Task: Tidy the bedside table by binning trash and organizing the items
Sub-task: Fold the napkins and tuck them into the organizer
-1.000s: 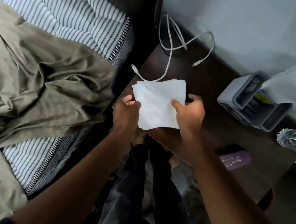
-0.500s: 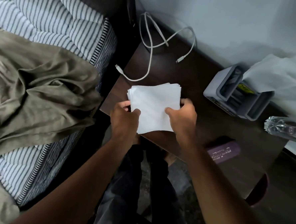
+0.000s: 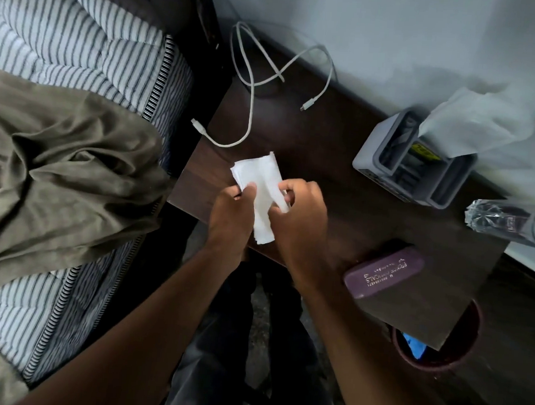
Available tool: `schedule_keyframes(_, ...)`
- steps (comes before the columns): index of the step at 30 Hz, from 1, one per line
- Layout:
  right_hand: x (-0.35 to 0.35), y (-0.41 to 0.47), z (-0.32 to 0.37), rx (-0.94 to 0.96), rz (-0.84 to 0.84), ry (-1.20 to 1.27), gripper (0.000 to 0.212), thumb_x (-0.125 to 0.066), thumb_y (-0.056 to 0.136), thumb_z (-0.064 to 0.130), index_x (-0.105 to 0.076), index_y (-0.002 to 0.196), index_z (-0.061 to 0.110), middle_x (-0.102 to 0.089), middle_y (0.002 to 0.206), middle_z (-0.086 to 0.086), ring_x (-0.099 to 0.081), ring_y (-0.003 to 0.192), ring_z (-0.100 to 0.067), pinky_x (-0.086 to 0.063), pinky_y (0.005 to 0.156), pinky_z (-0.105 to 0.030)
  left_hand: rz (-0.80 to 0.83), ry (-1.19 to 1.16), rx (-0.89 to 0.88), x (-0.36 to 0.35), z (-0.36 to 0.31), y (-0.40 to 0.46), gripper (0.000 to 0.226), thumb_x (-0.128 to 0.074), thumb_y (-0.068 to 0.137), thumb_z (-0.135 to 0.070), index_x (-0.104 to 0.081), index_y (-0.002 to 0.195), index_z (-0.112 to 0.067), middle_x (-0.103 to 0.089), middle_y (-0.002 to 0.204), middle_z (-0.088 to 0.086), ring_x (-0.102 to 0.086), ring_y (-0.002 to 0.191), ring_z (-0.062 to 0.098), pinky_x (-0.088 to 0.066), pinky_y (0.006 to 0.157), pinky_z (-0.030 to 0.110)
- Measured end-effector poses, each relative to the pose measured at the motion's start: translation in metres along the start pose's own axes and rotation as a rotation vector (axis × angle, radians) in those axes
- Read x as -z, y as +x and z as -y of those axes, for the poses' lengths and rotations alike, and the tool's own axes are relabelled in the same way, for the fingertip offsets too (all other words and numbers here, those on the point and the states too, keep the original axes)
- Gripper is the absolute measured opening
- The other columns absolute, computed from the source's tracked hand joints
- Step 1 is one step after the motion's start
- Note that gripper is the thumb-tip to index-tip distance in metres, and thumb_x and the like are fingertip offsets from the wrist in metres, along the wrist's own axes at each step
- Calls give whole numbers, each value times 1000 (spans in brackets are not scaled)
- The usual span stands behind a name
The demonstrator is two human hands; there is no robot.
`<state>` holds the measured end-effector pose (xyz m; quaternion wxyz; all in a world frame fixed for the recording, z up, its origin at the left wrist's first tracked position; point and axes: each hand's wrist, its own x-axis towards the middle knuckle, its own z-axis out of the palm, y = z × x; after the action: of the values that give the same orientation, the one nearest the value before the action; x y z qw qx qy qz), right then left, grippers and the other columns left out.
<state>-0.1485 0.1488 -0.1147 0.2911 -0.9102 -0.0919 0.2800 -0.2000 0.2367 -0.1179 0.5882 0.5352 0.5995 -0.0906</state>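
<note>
Tissues (image 3: 262,186): white stack, folded, above near tabletop (image 3: 340,163) edge. Left hand (image 3: 232,214) and right hand (image 3: 300,213) grips both pinch it. Step: folding. Next, probably: bin (image 3: 467,349) or holder (image 3: 415,167).

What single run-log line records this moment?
step: folding tissues | left hand: pinching tissues | right hand: pinching tissues | place: over table edge | bin: beside table
</note>
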Motion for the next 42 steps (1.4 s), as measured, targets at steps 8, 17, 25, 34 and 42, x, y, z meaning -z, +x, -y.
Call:
schedule_keyframes(8,-8,-3,-1,-74,168,115,47,-66,78,14,-64,125,17,-63,122,-1,-63,107,-20,-52,94,-34,-89,132,-87,1,3,4,49,-56,99,-44,-69,82,0,-65,66,3,-59,60,15,-44,50,16)
schedule_keyframes(17,-2,18,-32,-185,52,-32,29,-71,86,31,-62,111,17,-56,112,-3,-54,105,-17,-51,88,-37,-129,151,22,-8,7,14,34,-79,84,-17,-72,114,-2,-78,98,10,-74,79,19,-62,81,33)
schedule_keyframes(25,27,22,-30,-446,163,524,48,-82,77,19,-54,115,18,-67,102,-1,-68,83,-13,-54,59,-17,215,-77,65,-7,-5,9,40,-66,94,-8,-58,132,4,-72,120,15,-72,103,25,-58,93,36)
schedule_keyframes(34,98,20,-48,-449,422,942,38,-82,77,11,-69,113,7,-77,104,-13,-74,94,-35,-62,81,-47,685,-241,9,-44,-47,-20,63,-47,98,-56,-50,140,-9,-66,130,18,-66,119,32,-53,101,48)
schedule_keyframes(42,125,25,-60,-368,377,828,38,-86,73,8,-71,107,6,-78,97,-12,-76,88,-30,-63,75,-40,483,-60,-109,-87,-63,-41,28,-56,102,-16,-55,128,-7,-72,115,14,-72,106,32,-63,81,45)
